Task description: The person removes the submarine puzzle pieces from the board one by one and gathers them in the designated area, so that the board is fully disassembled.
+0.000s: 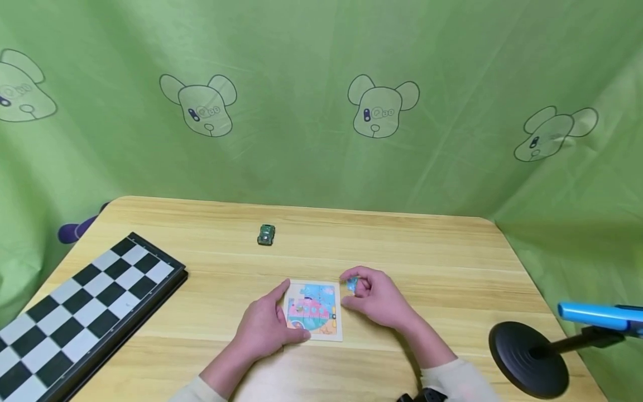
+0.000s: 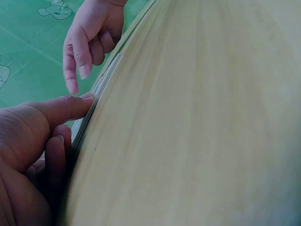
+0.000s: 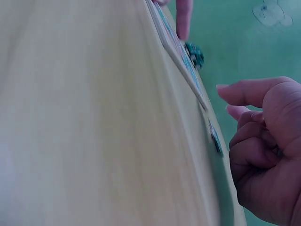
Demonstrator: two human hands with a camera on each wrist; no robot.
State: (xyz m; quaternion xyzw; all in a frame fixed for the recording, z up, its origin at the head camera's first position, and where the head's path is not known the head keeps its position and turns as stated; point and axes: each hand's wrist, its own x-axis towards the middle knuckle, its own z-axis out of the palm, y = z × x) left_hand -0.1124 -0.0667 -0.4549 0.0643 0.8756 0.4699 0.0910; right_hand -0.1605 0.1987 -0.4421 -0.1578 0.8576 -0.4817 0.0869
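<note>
On the near middle of the pale wood-grain table [image 1: 427, 245]: a square white-framed jigsaw puzzle [image 1: 312, 308] is lying flat, showing a pink and blue picture.
Left hand [image 1: 266, 325]: thumb and index finger are spreading apart, the thumb resting on the puzzle's near edge, the index finger reaching its far left corner.
Right hand [image 1: 378, 297]: hovering by the puzzle's right side; thumb and index finger are standing apart, pinching nothing, the other fingers curling in.
Loose piece: a small blue puzzle piece [image 1: 352, 284] is lying on the table just beside the puzzle's right edge, under the right hand.
Toy: a small dark-green toy car [image 1: 266, 235] is sitting beyond the puzzle.
Left side: a black-and-white chequered board [image 1: 95, 310] is lying at a slant.
Right side: a black round-based stand [image 1: 528, 360] is standing below a bright-blue tube [image 1: 593, 316].
Backdrop: a green curtain with outlined bear heads [image 1: 301, 167] is hanging behind.
</note>
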